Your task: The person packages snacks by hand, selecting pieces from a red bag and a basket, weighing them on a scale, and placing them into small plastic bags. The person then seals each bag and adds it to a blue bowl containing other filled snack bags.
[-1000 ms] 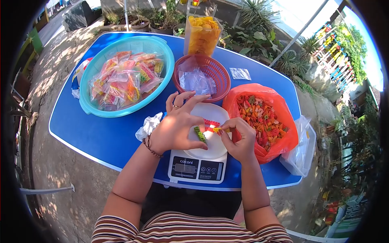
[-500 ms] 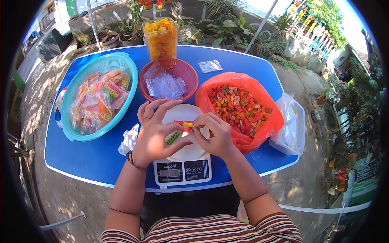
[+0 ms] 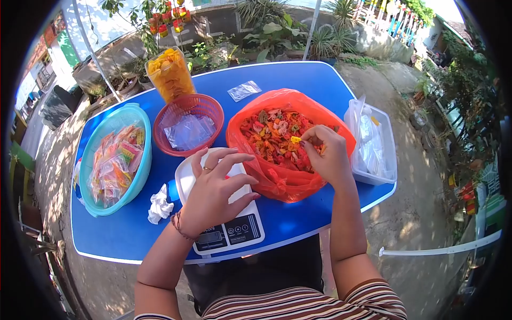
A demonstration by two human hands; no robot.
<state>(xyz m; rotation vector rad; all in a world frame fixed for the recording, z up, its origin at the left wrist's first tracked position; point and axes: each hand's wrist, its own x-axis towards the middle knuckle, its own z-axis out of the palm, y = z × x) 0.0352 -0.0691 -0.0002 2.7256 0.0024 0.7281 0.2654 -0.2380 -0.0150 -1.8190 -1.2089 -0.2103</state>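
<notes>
Scale (image 3: pixel 234 238), label (image 3: pixel 208 230) reduced to "oni"

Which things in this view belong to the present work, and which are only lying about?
Likely in the work:
yellow piece at the right fingers
digital kitchen scale
red plastic bag of colourful pieces
red basket of clear bags
turquoise basin of filled packets

Apparently just lying about:
crumpled white wad
container of yellow chips

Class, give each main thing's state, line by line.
Left hand: open
Right hand: pinching yellow piece
White digital scale: reading unclear
Red plastic bag: open, filled with multicoloured pieces
Round turquoise plastic basket: holding clear packets
Round red-brown plastic basket: holding clear bags
Clear square tub: filled with yellow chips
White papery wad: crumpled
Clear rectangular plastic box: open
</notes>
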